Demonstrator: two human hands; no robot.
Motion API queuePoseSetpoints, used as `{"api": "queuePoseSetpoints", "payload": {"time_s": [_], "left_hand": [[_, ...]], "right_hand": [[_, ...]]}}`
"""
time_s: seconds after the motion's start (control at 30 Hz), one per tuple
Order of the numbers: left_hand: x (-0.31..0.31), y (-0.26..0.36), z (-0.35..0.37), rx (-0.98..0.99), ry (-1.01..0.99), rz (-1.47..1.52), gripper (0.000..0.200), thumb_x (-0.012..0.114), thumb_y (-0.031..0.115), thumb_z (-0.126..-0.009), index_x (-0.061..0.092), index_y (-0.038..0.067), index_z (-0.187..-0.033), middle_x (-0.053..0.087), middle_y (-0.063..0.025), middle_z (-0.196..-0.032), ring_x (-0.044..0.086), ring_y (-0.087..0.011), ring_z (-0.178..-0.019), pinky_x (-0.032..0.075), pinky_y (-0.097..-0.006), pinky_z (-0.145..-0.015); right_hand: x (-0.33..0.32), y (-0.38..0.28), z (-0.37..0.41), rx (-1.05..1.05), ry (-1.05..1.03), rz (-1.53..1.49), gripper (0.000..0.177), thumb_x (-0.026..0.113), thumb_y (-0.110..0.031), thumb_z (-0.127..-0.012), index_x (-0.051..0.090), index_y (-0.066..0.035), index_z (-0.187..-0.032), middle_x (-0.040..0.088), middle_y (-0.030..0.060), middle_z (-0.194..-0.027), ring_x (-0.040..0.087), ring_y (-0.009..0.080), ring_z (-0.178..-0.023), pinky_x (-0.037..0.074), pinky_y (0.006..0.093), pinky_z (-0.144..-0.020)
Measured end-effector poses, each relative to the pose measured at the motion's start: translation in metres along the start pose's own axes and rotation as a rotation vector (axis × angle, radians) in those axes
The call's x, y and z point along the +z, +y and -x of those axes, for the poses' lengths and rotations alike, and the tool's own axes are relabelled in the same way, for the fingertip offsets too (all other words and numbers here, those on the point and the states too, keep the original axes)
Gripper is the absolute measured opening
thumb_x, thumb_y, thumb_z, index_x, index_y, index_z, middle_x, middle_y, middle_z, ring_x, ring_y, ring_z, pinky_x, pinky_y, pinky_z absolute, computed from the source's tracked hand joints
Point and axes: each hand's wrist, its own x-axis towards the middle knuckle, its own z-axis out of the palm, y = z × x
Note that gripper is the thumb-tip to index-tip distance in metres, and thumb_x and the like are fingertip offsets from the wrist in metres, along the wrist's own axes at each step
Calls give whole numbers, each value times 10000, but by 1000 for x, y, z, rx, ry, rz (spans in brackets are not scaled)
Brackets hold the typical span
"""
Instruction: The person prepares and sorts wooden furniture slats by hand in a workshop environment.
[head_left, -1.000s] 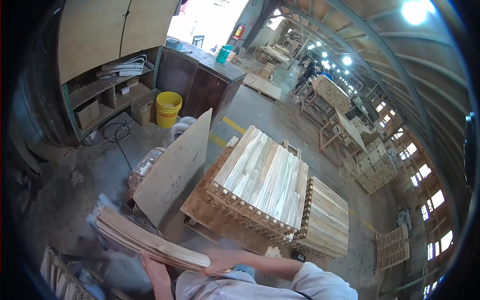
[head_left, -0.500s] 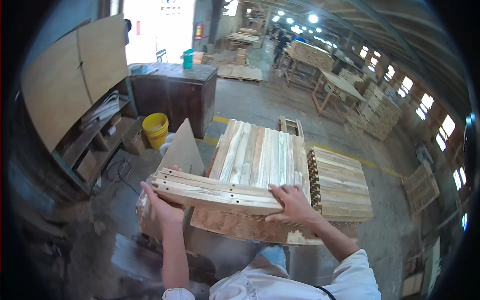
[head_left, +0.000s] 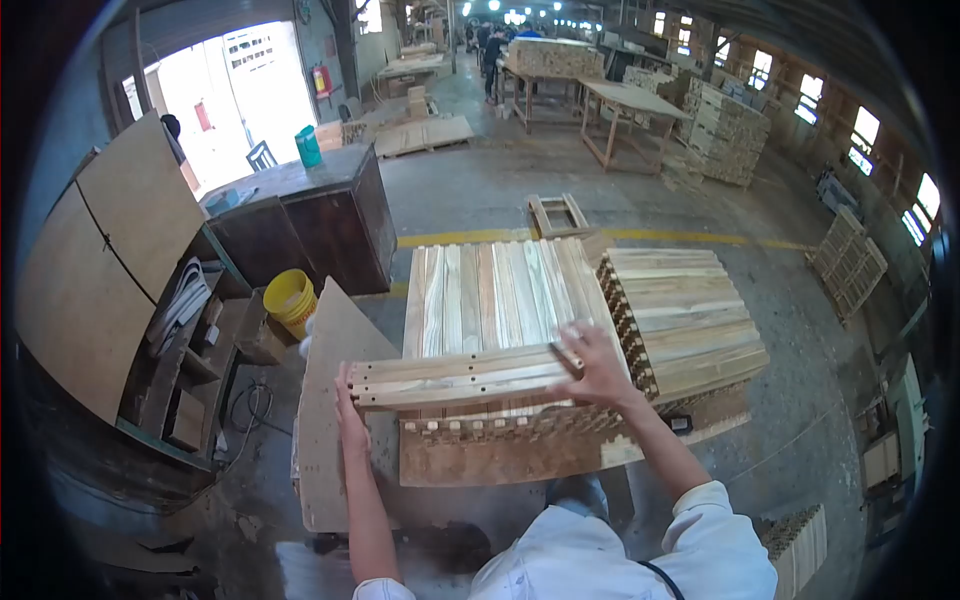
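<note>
Two wooden slats (head_left: 430, 383) with drilled holes lie side by side across the front of a wide stack of wooden slats (head_left: 480, 300). My left hand (head_left: 352, 415) is upright at their left ends, fingers stretched out and flat against the end faces. Around the right ends is my right hand (head_left: 600, 372), its fingers spread and slightly blurred, the thumb low near the front edge. Under the stack shows a brown board (head_left: 490, 465). A second stack of slats (head_left: 685, 320) sits close on the right, its jagged ends facing the first.
A tan panel (head_left: 325, 440) stands left of the stack. Further left are a yellow bucket (head_left: 290, 300), open shelves (head_left: 190, 370) and a dark cabinet (head_left: 330, 225). A small wooden frame (head_left: 557, 215) lies beyond the stacks. Tables with wood and people are in the distance.
The slats came down level onto the stack. My left hand went from cupping them underneath to flat against their ends; my right hand's fingers spread. The view swung right.
</note>
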Motion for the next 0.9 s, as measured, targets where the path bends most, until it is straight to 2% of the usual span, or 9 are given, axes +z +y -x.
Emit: {"api": "queuePoseSetpoints", "payload": {"time_s": [0.03, 0.1, 0.13, 0.2, 0.33, 0.43, 0.67, 0.77, 0.9], "left_hand": [[-5, -1, 2, 41, -6, -80, 719, 294, 558, -1079, 331, 30, -1566, 376, -164, -1594, 386, -273, -1452, 280, -389, -1203], [-2, 8, 8, 19, 27, -160, 727, 274, 562, -1080, 301, 33, -1578, 339, -150, -1617, 320, -264, -1489, 213, -399, -1231], [3, 10, 11, 12, 31, -195, 731, 264, 563, -1081, 285, 35, -1584, 321, -143, -1629, 288, -259, -1508, 179, -405, -1245], [8, 11, 14, 62, 19, -236, 706, 268, 538, -1088, 302, 32, -1580, 360, -145, -1610, 327, -263, -1487, 206, -391, -1230], [11, 18, 16, 76, -10, -248, 699, 269, 534, -1090, 339, 27, -1566, 399, -140, -1591, 350, -262, -1475, 220, -386, -1223], [11, 22, 17, 47, -28, -280, 698, 237, 536, -1092, 342, 34, -1565, 373, -123, -1607, 303, -249, -1500, 176, -391, -1242], [11, 23, 17, 67, -32, -298, 693, 251, 522, -1096, 349, 13, -1557, 410, -147, -1582, 352, -264, -1475, 224, -391, -1223], [9, 22, 16, 66, -28, -320, 689, 255, 519, -1097, 358, 13, -1553, 415, -143, -1578, 357, -261, -1472, 223, -391, -1224], [-4, 10, 3, 42, -16, -289, 677, 259, 526, -1095, 412, 33, -1534, 430, -143, -1564, 380, -254, -1457, 239, -388, -1217]], "right_hand": [[7, 4, 8, 81, 76, -68, 959, 782, -571, -789, 412, -74, -1521, 478, 201, -1450, 426, 369, -1374, 248, 483, -1196], [-6, -18, 13, 456, 221, -591, 859, 590, -556, -969, 289, -25, -1573, 337, 238, -1587, 308, 370, -1481, 207, 429, -1225], [1, -15, 16, 471, 233, -707, 876, 507, -596, -984, 242, -13, -1582, 326, 249, -1591, 298, 360, -1489, 201, 425, -1227], [17, -2, 22, 488, 297, -928, 924, 341, -677, -1015, 147, 12, -1599, 304, 272, -1599, 279, 341, -1505, 189, 419, -1230], [7, -12, 17, 502, 225, -822, 965, 213, -731, -998, 73, 4, -1608, 306, 288, -1591, 293, 334, -1500, 182, 408, -1232], [7, -9, 20, 536, 216, -851, 948, 205, -713, -1009, 71, 13, -1605, 323, 271, -1589, 304, 326, -1496, 194, 404, -1229], [14, -6, 21, 545, 291, -905, 915, 182, -685, -1026, 106, 25, -1598, 355, 247, -1581, 338, 306, -1480, 224, 393, -1221], [10, -6, 20, 558, 289, -917, 826, 273, -594, -1068, 160, 39, -1587, 365, 240, -1579, 362, 304, -1466, 248, 387, -1214], [1, -8, 19, 494, 147, -801, 798, 608, -417, -1000, 263, 25, -1568, 382, 235, -1572, 390, 295, -1448, 306, 379, -1192]]}}
